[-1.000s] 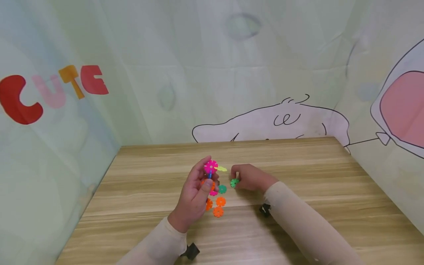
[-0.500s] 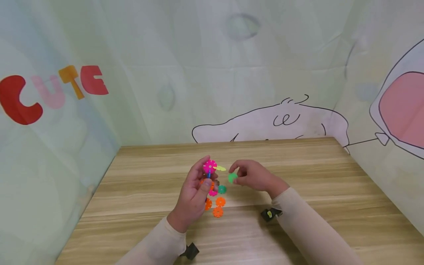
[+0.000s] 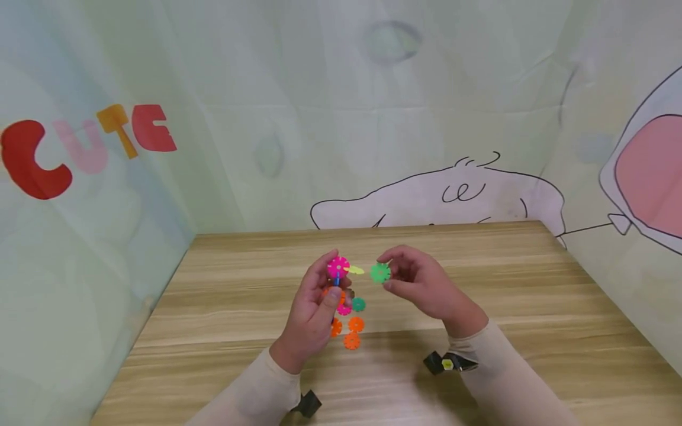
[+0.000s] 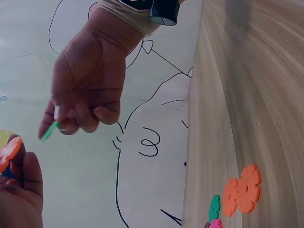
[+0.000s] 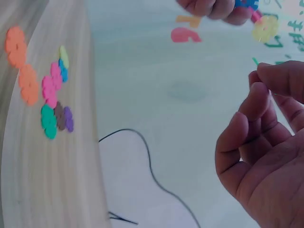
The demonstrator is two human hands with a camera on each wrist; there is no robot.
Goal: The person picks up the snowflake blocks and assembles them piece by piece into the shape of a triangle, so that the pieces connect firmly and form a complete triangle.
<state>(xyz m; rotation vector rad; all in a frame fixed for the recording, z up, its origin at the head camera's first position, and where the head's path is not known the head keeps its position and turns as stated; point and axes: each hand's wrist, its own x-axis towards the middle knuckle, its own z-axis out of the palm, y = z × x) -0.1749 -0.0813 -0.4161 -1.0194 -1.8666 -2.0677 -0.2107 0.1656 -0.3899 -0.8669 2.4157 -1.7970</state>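
My left hand (image 3: 311,316) grips a small assembly of notched plastic discs above the table. In the head view its pink disc (image 3: 338,267) faces up, a yellow disc (image 3: 356,270) juts edge-on to the right, and a blue disc (image 3: 337,280) sits below the pink. An orange disc (image 4: 9,152) of it shows in the left wrist view. My right hand (image 3: 426,284) pinches a light green notched disc (image 3: 380,273) between thumb and fingertips. That green disc is just right of the yellow one, apart from it. Fingers hide part of the assembly.
Loose discs lie on the wooden table (image 3: 240,266) below the hands: orange discs (image 3: 351,341), a teal disc (image 3: 358,305), and, in the right wrist view, pink discs (image 5: 50,90), a purple disc (image 5: 69,118) and several others. A printed curtain (image 3: 240,118) hangs behind the table.
My right hand has lifted the light green disc from near the tabletop up to the yellow disc's height and turned its face toward the head camera. The left hand stays nearly still.
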